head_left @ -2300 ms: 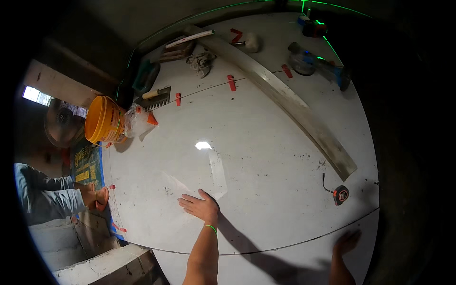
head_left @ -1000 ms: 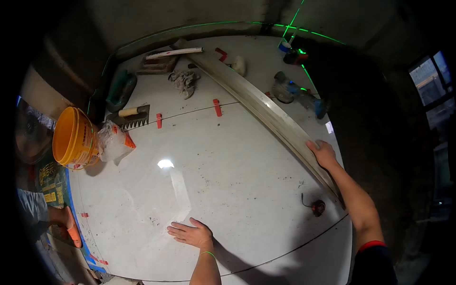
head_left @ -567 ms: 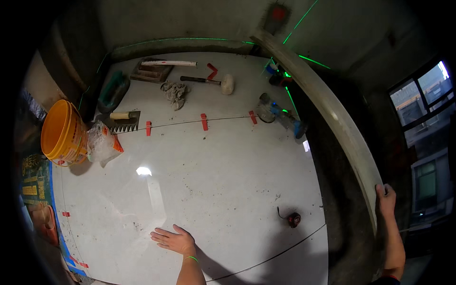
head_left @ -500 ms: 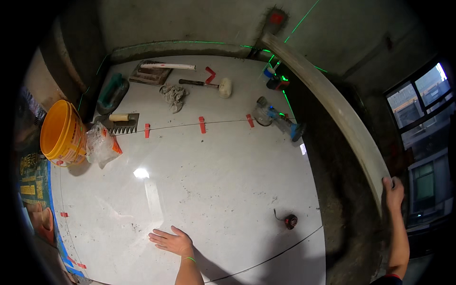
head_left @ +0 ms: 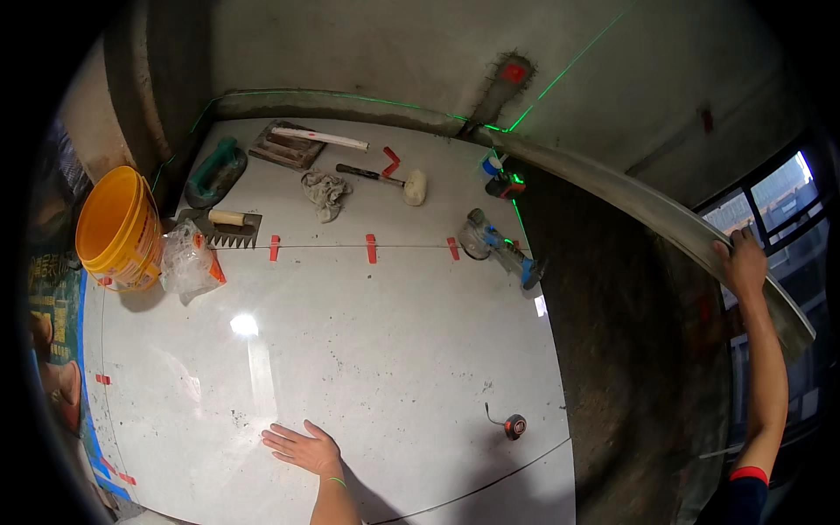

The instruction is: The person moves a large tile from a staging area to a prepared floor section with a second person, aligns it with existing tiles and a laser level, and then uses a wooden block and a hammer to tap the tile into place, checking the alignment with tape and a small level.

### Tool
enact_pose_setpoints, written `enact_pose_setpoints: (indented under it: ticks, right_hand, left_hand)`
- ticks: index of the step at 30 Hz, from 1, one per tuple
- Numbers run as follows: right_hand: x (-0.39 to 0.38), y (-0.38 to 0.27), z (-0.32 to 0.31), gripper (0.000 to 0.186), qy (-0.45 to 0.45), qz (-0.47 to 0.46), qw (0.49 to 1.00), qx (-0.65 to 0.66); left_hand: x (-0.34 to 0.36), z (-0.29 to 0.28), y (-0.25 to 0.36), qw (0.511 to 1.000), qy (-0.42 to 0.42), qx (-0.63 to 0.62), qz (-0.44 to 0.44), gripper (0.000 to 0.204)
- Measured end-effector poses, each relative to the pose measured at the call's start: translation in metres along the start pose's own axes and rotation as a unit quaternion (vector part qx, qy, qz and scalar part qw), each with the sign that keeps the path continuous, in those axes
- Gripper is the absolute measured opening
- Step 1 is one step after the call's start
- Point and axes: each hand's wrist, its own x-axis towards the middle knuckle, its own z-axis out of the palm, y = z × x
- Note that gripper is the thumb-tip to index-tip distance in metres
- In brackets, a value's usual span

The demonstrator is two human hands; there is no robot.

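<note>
Right grip: your right hand (head_left: pixel 744 262) is closed around the long, pale metal bar (head_left: pixel 639 194), close to its near end.
Bar: beyond the right edge of the light-grey tiled floor (head_left: pixel 385 324), above dark bare ground (head_left: pixel 612 359); its far end is by the grey wall (head_left: pixel 350 52), near the floor's far right corner. Can't tell if it touches there.
Left grip: your left hand (head_left: pixel 304 449) is wide, fingers spread, palm down on the floor, toward its near edge.
Near right corner: black-and-red tape measure (head_left: pixel 515 427).
Right edge: blue-and-grey hand tool (head_left: pixel 499 247); red-and-black laser level (head_left: pixel 505 185) farther back.
Far side: white-headed mallet (head_left: pixel 415 187), crumpled grey rag (head_left: pixel 325 194); green-handled float (head_left: pixel 216 171) by the far left corner.
Left edge: yellow plastic bucket (head_left: pixel 118 232), clear plastic bag (head_left: pixel 185 262) beside it, notched steel trowel (head_left: pixel 234 229) with wooden handle.
Seam: red plastic wedges (head_left: pixel 371 248) along it.
</note>
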Motion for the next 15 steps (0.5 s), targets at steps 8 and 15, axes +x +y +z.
enact_pose_setpoints:
  ticks: [8, 15]
  right_hand:
    - [0.036, -0.016, -0.021, 0.033, 0.036, -0.074, 0.996, -0.041]
    - [0.057, -0.046, -0.033, 0.032, 0.048, -0.127, 0.99, -0.046]
  left_hand:
    - [0.0, -0.001, -0.002, 1.0, 0.003, -0.018, 0.001, 0.076]
    - [0.0, -0.01, 0.002, 1.0, -0.013, -0.019, -0.003, 0.075]
